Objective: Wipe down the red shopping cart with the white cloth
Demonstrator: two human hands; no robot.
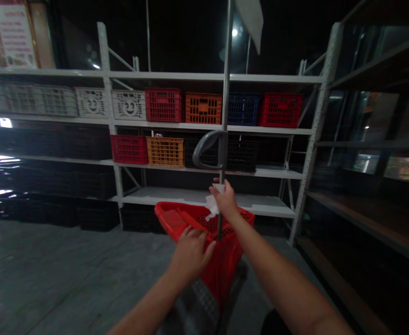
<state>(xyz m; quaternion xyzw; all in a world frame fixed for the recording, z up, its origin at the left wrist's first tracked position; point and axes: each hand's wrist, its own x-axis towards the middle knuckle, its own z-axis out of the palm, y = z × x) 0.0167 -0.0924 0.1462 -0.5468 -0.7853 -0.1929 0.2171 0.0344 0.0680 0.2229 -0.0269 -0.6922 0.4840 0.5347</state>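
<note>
A red plastic shopping cart (232, 251) with a perforated basket stands right in front of me. From it rises a metal pole (226, 100) bearing a grey loop handle (197, 151). My right hand (226, 200) is closed around the lower part of that pole, pressing a crumpled white cloth or tissue (211, 205) to it. Lower down, my left hand (191, 251) grips the near rim of the cart, its fingers bent over the edge. A white sheet (252, 21) hangs from the pole near the top, partly cut off.
Behind the cart runs a white metal rack (169, 77) with red, white, blue, black and orange crates (203, 108). Dark shelves (368, 204) close off the right side. Grey floor (50, 265) extends to the left, and a printed notice (16, 35) hangs at the upper left.
</note>
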